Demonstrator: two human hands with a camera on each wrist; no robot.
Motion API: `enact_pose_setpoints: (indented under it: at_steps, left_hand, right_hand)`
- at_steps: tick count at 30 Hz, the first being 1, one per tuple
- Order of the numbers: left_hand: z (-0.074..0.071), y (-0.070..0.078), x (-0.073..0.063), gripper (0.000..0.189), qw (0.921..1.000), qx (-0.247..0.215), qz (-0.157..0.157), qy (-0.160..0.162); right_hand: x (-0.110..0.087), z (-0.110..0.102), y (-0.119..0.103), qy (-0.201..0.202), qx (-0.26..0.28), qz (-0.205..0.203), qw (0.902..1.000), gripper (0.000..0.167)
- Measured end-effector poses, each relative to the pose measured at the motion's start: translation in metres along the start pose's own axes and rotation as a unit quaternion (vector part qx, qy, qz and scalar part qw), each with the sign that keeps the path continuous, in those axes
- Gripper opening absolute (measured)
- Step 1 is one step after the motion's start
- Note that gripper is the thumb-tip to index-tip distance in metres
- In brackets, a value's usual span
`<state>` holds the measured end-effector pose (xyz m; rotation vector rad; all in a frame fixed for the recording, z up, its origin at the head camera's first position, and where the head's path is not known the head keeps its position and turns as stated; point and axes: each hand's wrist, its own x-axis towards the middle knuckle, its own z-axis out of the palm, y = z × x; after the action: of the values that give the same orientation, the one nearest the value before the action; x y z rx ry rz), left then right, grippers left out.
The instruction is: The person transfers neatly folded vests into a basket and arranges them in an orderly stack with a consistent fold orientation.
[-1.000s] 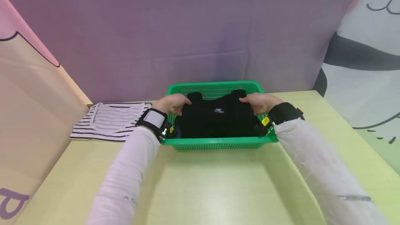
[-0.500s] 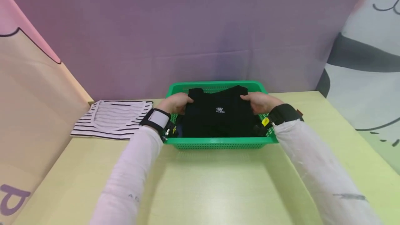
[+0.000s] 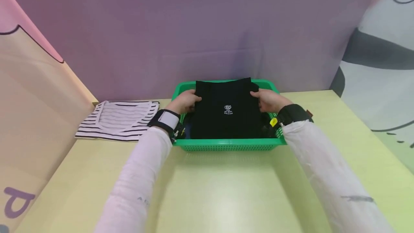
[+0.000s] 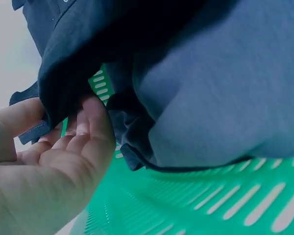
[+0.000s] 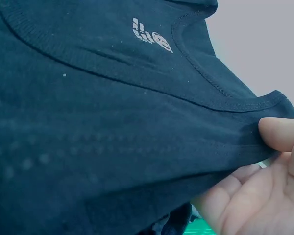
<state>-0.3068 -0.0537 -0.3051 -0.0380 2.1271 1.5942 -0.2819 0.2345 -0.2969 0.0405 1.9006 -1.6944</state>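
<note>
A black tank top [image 3: 226,94] with a small white print hangs spread between both hands, above and partly inside a green perforated basket [image 3: 226,142]. My left hand [image 3: 185,101] pinches its left upper edge between thumb and fingers; the left wrist view shows the cloth draping over the fingers. At the opposite upper side, my right hand [image 3: 271,100] pinches the fabric by a shoulder strap, with the neckline visible in the right wrist view. Blue-grey cloth [image 4: 225,93] lies inside the basket beneath; whether it is a separate garment I cannot tell.
To the left of the basket, a white top with black stripes [image 3: 118,118] lies flat on the pale wooden table [image 3: 223,190]. A purple cloth backdrop [image 3: 207,28] stands right behind the basket, with printed panels on both sides.
Both hands have raised the tank top slightly; its upper edge now reaches over the basket's back rim and more of the white print shows. The basket and striped top stay put.
</note>
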Motion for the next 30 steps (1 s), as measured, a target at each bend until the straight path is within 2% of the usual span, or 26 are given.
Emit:
enact_pose_setpoints:
  at_steps: [7,15,20,24,26,29,30]
  left_hand:
    - [0.000,0.000,0.003,0.064,0.9987,0.046,-0.010,0.017]
    - [0.000,-0.004,0.004,0.063,0.9934,0.111,0.013,0.027]
    - [0.000,-0.005,0.002,0.063,0.9917,0.125,0.015,0.025]
    - [0.000,-0.006,0.006,0.061,0.9913,0.127,0.015,0.031]
    - [0.000,-0.007,0.010,0.049,0.9902,0.135,0.012,0.034]
    - [0.000,-0.009,0.010,0.005,0.9873,0.155,0.016,0.032]
    - [0.000,-0.010,0.009,0.017,0.9871,0.157,0.018,0.030]
  right_hand:
    - [0.003,-0.002,0.002,0.010,-0.037,0.018,0.9991,0.072]
    - [0.009,0.000,0.004,0.032,-0.061,0.034,0.9971,0.069]
    - [0.008,0.002,0.005,0.037,-0.083,0.050,0.9946,0.066]
    - [0.008,0.002,0.005,0.039,-0.093,0.065,0.9928,0.065]
    - [0.009,0.002,0.005,0.041,-0.105,0.074,0.9909,0.064]
    - [0.012,0.003,0.008,0.053,-0.148,0.085,0.9839,0.062]
    - [0.012,0.004,0.008,0.058,-0.166,0.089,0.9805,0.061]
